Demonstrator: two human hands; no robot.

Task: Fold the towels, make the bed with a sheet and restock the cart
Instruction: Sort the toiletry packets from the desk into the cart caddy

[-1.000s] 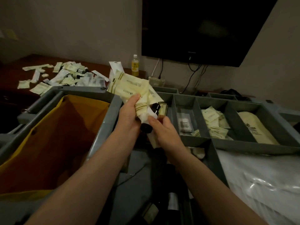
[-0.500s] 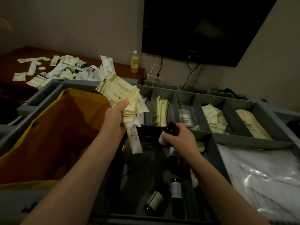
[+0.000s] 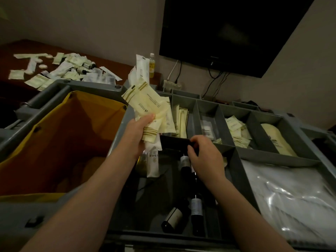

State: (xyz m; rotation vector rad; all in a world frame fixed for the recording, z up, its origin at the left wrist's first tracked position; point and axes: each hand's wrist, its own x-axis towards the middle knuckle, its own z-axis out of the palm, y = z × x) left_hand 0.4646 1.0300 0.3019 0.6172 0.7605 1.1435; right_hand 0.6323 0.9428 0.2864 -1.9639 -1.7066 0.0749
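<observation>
My left hand (image 3: pixel 140 131) grips a loose fan of cream sachets (image 3: pixel 147 106) above the grey cart (image 3: pixel 272 158). My right hand (image 3: pixel 203 155) pinches the top of a small dark bottle (image 3: pixel 185 163) in its deep bin. Held this loosely, the sachets could slip into the yellow laundry bag (image 3: pixel 54 133). More packets (image 3: pixel 60 70) litter the wooden desk (image 3: pixel 21 50) beside the wall television (image 3: pixel 236 33).

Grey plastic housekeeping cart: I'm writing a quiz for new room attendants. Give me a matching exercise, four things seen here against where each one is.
1 pale yellow sachet bundle
2 two dark white-labelled bottles
3 small yellow drink bottle
4 orange fabric bag

A on the brown wooden desk
B lying in the cart's near compartment
C gripped by the left hand
D hung in the cart's left frame

Pairs: 1-C, 2-B, 3-A, 4-D
</observation>
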